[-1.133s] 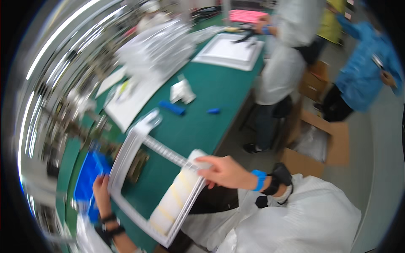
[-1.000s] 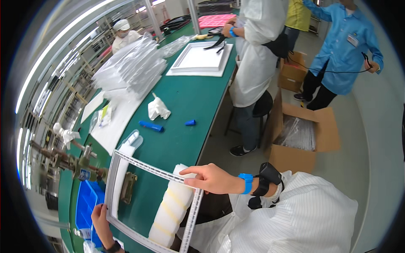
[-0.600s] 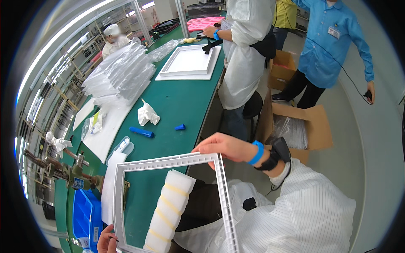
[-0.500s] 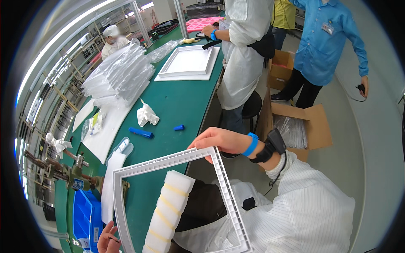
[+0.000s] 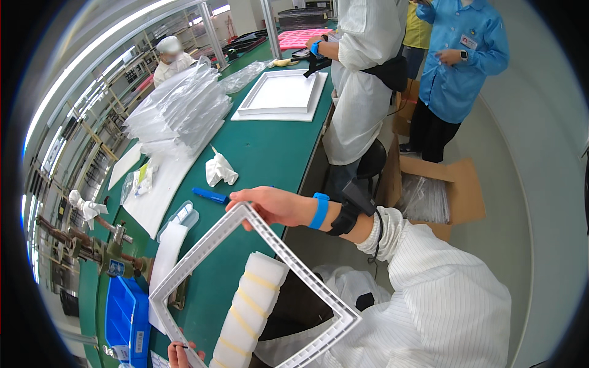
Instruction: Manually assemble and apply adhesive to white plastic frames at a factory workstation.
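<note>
Both my hands hold a white square plastic frame [image 5: 294, 260] with a ribbed edge, tilted above the near end of the green table. My right hand [image 5: 265, 205] grips its upper corner, with a blue band and a black device on the wrist. Low on the left, my left hand [image 5: 184, 354] is closed on the frame's lower left side, partly cut off by the picture's edge. Through the frame's opening shows a white foam-wrapped block [image 5: 248, 306] with yellowish bands. A blue marker pen [image 5: 210, 195] lies just beyond my right hand.
Left stand a blue bin [image 5: 126, 319] and a metal vise [image 5: 110, 257]. Plastic bags [image 5: 181, 110] are piled on the table [image 5: 261, 147], near a crumpled white cloth [image 5: 219, 169] and a white square tray [image 5: 276, 92]. Co-workers stand right, by an open cardboard box [image 5: 463, 190].
The frame has turned counter-clockwise, its held upper corner moving left with my right hand. The co-worker in blue has moved left and raised a lowered arm.
</note>
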`<state>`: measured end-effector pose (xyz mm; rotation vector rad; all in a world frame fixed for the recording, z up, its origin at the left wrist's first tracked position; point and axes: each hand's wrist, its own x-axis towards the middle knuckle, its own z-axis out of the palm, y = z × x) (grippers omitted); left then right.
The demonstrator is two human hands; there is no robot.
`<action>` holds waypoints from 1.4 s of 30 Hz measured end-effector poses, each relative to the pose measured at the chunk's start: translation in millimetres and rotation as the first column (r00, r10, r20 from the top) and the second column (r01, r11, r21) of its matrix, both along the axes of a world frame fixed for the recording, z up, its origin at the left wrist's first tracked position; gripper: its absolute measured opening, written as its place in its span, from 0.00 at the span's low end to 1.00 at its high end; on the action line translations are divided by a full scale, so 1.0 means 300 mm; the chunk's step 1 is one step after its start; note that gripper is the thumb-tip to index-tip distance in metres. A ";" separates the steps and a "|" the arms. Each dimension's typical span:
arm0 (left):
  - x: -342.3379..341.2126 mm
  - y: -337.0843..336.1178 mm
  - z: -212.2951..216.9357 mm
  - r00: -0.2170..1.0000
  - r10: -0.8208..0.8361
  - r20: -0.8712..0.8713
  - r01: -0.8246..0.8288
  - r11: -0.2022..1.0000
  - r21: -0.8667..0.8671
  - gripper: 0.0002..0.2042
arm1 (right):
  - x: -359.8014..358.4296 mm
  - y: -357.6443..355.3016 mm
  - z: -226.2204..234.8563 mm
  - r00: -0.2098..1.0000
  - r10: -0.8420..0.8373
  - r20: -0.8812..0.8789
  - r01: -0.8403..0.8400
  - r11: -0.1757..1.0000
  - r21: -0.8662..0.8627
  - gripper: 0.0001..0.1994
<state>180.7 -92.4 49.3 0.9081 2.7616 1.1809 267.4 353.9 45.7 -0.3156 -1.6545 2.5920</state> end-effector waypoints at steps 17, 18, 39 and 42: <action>0.002 -0.058 0.023 0.827 0.238 0.509 -0.475 0.781 0.405 0.13 | -0.408 -0.147 -0.054 0.997 0.071 -0.010 -0.070 0.997 0.031 0.16; -0.002 -0.060 0.030 0.886 0.304 0.350 -0.411 0.864 0.290 0.14 | -0.424 -0.148 -0.059 0.997 0.074 -0.029 -0.074 0.997 0.025 0.17; -0.146 0.023 -0.068 0.793 0.158 0.588 -0.549 0.603 0.579 0.10 | -0.651 -0.162 -0.158 0.999 0.032 0.004 -0.032 0.998 -0.053 0.14; -0.151 0.026 -0.099 0.788 0.151 0.597 -0.558 0.587 0.587 0.12 | -0.669 -0.156 -0.203 0.998 0.057 0.009 -0.055 0.993 -0.108 0.12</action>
